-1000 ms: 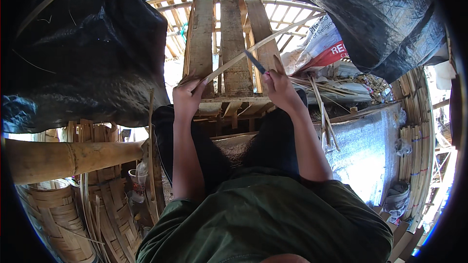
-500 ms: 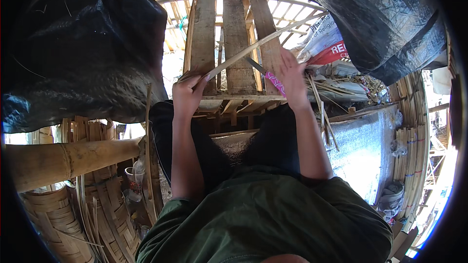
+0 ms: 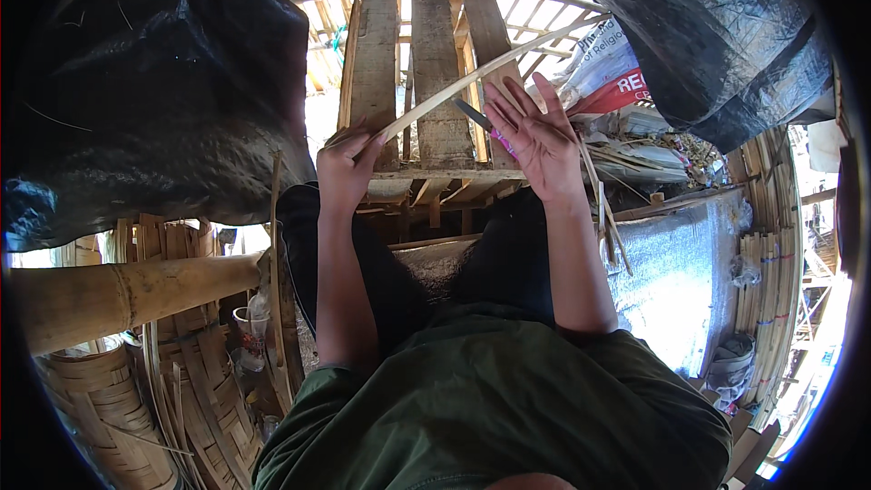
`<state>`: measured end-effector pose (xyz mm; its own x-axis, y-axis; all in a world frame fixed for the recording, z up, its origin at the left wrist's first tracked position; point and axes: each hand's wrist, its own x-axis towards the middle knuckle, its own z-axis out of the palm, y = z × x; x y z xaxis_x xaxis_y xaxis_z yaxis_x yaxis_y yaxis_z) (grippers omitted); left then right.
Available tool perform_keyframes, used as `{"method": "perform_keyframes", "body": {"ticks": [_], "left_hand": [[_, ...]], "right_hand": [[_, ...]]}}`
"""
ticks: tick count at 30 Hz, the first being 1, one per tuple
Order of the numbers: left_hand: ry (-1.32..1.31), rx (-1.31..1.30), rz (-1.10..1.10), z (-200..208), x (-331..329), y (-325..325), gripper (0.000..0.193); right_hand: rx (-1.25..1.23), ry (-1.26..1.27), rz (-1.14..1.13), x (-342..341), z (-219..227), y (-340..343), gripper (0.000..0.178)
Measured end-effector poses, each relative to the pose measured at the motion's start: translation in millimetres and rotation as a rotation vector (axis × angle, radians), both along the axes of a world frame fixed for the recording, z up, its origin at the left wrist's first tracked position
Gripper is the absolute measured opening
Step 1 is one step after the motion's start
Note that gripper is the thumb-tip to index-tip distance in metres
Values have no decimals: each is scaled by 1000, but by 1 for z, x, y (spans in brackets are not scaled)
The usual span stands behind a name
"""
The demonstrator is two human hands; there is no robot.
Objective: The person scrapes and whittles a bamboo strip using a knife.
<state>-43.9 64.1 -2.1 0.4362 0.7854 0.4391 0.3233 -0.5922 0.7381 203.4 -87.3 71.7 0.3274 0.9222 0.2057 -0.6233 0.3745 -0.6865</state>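
Observation:
My left hand is closed around the near end of a long pale bamboo strip. The strip slants up and away to the right across the wooden planks of a bench in front of me. Beyond it, my right hand is open, fingers spread and slightly curled, palm showing and nothing in the grasp. Just left of this hand is a knife with a grey blade and a patterned pink handle. It appears to lie on the bench, the handle partly hidden behind my fingers.
Thin bamboo strips lean right of my knee. A thick bamboo pole juts in from the left above woven baskets. Black plastic sheeting hangs at the left and overhead. A printed sack lies at the far right.
My right hand has turned palm up beside the knife, now covering part of its pink handle. My left hand has kept its hold on the bamboo strip, barely moving.

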Motion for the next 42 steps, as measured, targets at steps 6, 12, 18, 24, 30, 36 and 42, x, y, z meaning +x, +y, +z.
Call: {"method": "perform_keyframes", "body": {"ticks": [6, 12, 18, 24, 30, 36, 42], "left_hand": [[-43, -58, 11, 9, 2, -7, 13], [64, 129, 15, 8, -5, -6, 17], [-31, 43, 15, 6, -1, -8, 14], [-62, -2, 28, -3, -3, -1, 9], [-56, 48, -84, 2, -7, 0, 9], [-44, 90, -94, 8, -3, -6, 5], [-26, 86, -98, 7, -11, -5, 7]], "right_hand": [[-160, -128, -247, 4, -21, -1, 49], [-792, -1716, -435, 24, -64, 0, 22], [-774, -1653, -459, 41, -71, -9, 23], [-795, -1617, -681, 40, -32, -4, 18], [-930, -1640, -571, 21, -15, 49, 39], [-1082, -1701, -467, 40, -35, 98, 56], [-1145, -1696, -381, 27, -34, 103, 57]]}}
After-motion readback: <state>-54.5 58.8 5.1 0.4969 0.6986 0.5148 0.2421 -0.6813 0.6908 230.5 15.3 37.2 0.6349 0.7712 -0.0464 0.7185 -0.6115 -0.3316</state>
